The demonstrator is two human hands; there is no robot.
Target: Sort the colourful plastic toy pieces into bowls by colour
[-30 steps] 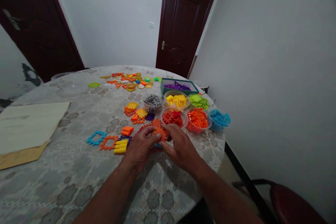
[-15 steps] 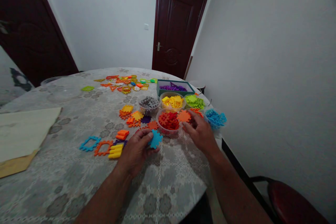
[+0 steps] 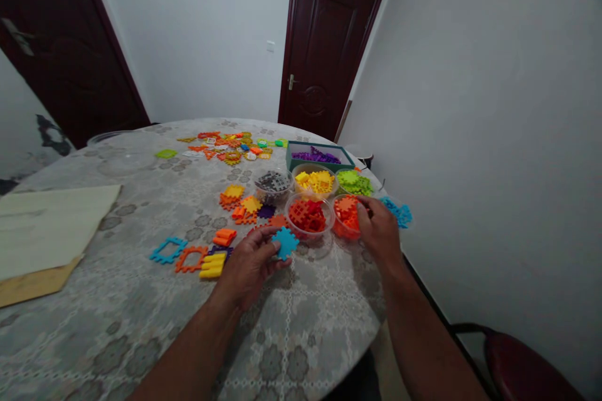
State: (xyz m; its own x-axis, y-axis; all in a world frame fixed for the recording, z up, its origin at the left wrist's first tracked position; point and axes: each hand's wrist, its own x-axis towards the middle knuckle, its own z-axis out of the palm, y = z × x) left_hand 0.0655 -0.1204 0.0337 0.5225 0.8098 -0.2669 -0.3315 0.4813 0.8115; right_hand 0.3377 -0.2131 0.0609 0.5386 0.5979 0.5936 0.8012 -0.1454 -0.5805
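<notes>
My left hand pinches a flat blue notched building piece between thumb and fingers, just above the tablecloth. My right hand is at the right side of a clear tub of orange pieces. Its closed fingertips are at the edge of a flat orange notched building piece over the tub; the far fingers are hidden. Left of that tub stands one with red pieces. Blue pieces show beyond my right hand, partly covered by it.
Tubs of grey, yellow and green pieces stand behind, with a box of purple pieces. Loose orange and yellow pieces, frames and yellow tubes lie leftward. Paper sheets lie far left.
My right hand has moved right with the orange piece, from over the red tub to the orange tub. My left hand keeps the blue piece, and the view has shifted slightly.
</notes>
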